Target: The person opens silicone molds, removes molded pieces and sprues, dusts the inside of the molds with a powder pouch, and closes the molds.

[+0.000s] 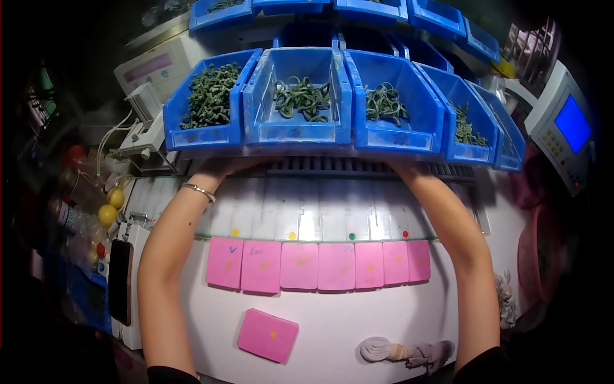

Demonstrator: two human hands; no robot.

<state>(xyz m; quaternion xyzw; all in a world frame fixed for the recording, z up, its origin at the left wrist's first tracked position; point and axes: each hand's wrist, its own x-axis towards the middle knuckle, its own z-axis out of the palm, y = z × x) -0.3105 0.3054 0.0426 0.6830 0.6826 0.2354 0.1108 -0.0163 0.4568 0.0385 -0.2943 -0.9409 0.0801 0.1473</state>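
Observation:
Both arms stretch forward beneath the front row of blue bins. My left hand [235, 165] is mostly hidden under the bins' front edge, with a bracelet [200, 191] on its wrist. Under the bins on the other side, my right hand [409, 168] is also largely out of sight. Between them runs a dark slotted strip [332, 166]. The fingers of both hands are covered, so what they touch does not show. Before them lies a glossy white panel [307, 205] with colored dots, and a row of pink cards [299, 265] along its near edge.
Blue bins [297, 131] overhead hold green curled pieces [300, 99]. A single pink card [267, 336] and a bundle of greyish cloth [409, 352] lie nearer. At left is a phone [120, 281]; at right, a device with a blue screen [572, 123] and a pink basin [537, 249].

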